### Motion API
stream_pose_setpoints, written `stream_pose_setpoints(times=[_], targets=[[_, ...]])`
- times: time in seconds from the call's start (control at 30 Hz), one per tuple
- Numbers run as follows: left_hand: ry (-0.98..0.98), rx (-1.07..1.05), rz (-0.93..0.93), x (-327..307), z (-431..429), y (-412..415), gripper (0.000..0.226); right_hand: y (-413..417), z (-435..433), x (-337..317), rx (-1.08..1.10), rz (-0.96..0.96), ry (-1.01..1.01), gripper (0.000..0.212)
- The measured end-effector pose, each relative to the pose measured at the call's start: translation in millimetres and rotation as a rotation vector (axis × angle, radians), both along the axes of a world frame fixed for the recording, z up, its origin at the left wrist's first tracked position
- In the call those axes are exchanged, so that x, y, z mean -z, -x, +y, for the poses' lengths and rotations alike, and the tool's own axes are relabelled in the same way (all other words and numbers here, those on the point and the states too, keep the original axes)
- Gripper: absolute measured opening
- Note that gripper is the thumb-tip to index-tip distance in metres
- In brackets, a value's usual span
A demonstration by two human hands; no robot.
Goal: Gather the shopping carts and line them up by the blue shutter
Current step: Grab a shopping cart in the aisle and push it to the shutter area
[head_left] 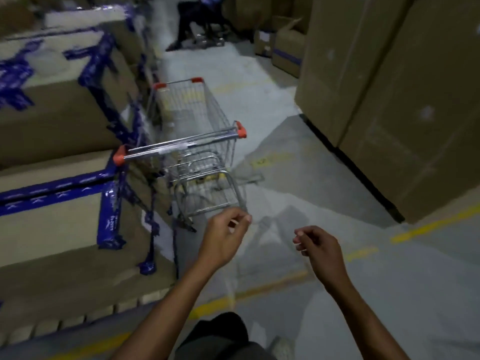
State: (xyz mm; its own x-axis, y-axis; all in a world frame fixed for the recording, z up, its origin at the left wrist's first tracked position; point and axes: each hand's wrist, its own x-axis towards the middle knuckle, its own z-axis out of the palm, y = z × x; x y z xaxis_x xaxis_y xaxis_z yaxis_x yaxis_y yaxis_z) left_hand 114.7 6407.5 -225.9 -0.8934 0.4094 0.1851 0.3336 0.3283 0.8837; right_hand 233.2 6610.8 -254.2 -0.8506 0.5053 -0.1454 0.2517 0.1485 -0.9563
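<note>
One cart (pixel 193 141) stands on the grey floor (pixel 298 178) in an aisle, ahead of the person and well short of both hands. Its left side sits close against a stack of taped boxes (pixel 59 120) bound with blue tape; whether it touches them cannot be told. The handle (pixel 179 148), capped in orange at each end, faces the person, and the basket points away down the aisle. Something pale lies in the basket, too blurred to identify. The left grip (pixel 224 241) is raised in front of the body, fingers loosely curled with thumb and fingertips near each other, pinching nothing; in the view it sits just below the cart's lower rear frame, apart from the handle. The right grip (pixel 318 246) hangs beside it at like height, fingers loosely curled, holding nothing. Tall plain boxes (pixel 389 100) line the right side of the aisle. Yellow lines (pixel 426 226) mark the floor. At the far end a person (pixel 197 19) in dark clothing is partly in view, blurred.
</note>
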Motion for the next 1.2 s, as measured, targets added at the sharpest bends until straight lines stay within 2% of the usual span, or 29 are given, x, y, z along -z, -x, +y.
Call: stream_pose_setpoints(times=[0.1, 0.33, 0.53, 0.6, 0.67, 0.77, 0.83, 0.93, 1.03, 1.13, 1.2], targets=[[-0.051, -0.116, 0.137, -26, -6, 31, 0.036, 49, 17, 14, -0.099, -0.062, -0.035, 0.015], [-0.035, -0.328, 0.223, -17, -28, 132, 0.035, 181, 16, 22, -0.315, -0.097, -0.16, 0.016], [0.179, -0.389, 0.319, 11, -52, 257, 0.031, 316, -13, -7, -0.431, 0.096, -0.376, 0.01], [0.281, -0.378, 0.321, 18, -63, 296, 0.042, 359, -24, -16, -0.456, 0.225, -0.518, 0.005], [0.392, -0.347, 0.254, 23, -73, 330, 0.06, 400, -31, -18, -0.533, 0.296, -0.663, 0.025], [0.506, -0.357, 0.158, 31, -89, 367, 0.075, 450, -42, -20, -0.757, 0.155, -0.784, 0.06], [0.594, -0.372, 0.099, 43, -102, 386, 0.081, 479, -48, -10, -0.884, 0.077, -0.948, 0.08], [0.839, -0.357, 0.011, 64, -116, 399, 0.092, 512, -47, 12, -1.072, -0.079, -1.071, 0.107], [1.0, -0.332, 0.001, 72, -113, 404, 0.099, 524, -40, 33, -1.161, -0.253, -1.099, 0.115], [1.034, -0.304, -0.027, 68, -108, 407, 0.104, 528, -37, 39, -1.179, -0.278, -1.111, 0.115], [1.042, -0.287, -0.041, 68, -108, 409, 0.106, 529, -36, 40, -1.159, -0.251, -1.114, 0.126]])
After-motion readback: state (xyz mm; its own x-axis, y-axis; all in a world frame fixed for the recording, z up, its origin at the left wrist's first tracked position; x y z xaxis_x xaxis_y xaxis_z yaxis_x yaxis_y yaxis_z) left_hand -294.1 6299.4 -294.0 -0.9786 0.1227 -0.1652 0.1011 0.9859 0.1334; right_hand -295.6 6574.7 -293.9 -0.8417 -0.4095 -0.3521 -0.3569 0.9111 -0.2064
